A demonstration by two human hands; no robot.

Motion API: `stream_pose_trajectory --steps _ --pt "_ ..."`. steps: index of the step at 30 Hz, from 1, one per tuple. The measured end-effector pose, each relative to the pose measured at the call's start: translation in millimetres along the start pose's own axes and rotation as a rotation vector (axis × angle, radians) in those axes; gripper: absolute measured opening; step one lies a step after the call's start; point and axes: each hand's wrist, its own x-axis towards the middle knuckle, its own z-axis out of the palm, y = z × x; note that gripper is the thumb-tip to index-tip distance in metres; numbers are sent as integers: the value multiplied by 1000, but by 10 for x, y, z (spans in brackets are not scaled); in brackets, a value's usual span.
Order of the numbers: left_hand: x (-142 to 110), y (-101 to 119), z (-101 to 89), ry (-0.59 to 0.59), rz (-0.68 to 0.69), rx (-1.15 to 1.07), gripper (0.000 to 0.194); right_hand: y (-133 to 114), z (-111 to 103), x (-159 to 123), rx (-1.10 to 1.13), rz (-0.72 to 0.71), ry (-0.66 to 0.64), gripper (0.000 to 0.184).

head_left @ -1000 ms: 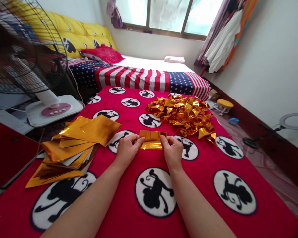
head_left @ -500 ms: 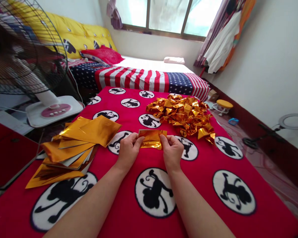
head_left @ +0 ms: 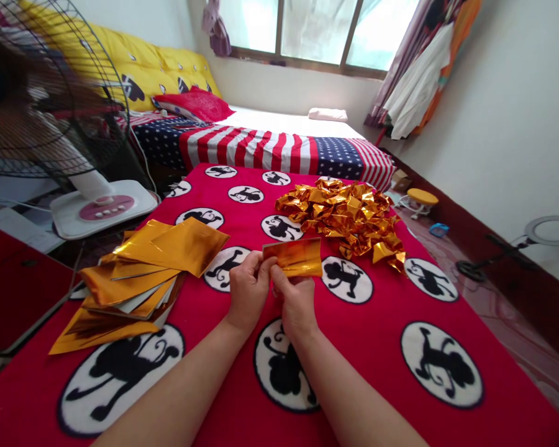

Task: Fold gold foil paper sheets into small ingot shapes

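Note:
A folded sheet of gold foil paper point(head_left: 298, 256) is held up over the red cloth, its long side running left to right. My left hand point(head_left: 250, 287) pinches its left end between thumb and fingers. Close beside it, my right hand point(head_left: 294, 301) grips the near left part of the same sheet, thumb on top and fingers underneath, partly hidden. To the left lies a fanned stack of flat gold foil sheets point(head_left: 140, 267). Beyond my hands, to the right, a heap of folded gold foil pieces point(head_left: 345, 214) rests on the cloth.
The red cloth with black monkey prints point(head_left: 363, 366) covers the surface under my hands. A fan point(head_left: 105, 205) stands at the left. Behind is a bed with a striped, starred cover point(head_left: 261, 146). A yellow stool point(head_left: 422, 197) and a ring light point(head_left: 552, 230) are on the right.
My right hand has slid left from the sheet's right end to beside my left hand. The sheet's right end now sticks out free and tilts slightly upward.

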Motion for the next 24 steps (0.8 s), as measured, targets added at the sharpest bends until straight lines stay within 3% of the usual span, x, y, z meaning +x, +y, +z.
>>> stream_pose_trajectory --steps 9,17,20,24 --pt "14 -11 -7 -46 9 -50 26 -29 -62 63 -78 -75 177 28" --pt "92 -93 -93 -18 -48 -71 30 -83 -272 160 -61 -88 98 36" --pt "112 -118 -78 -16 -126 -208 29 -80 -271 163 -48 -94 75 36" --pt "104 -142 3 -43 -210 -554 38 -54 -215 162 5 -78 186 34"
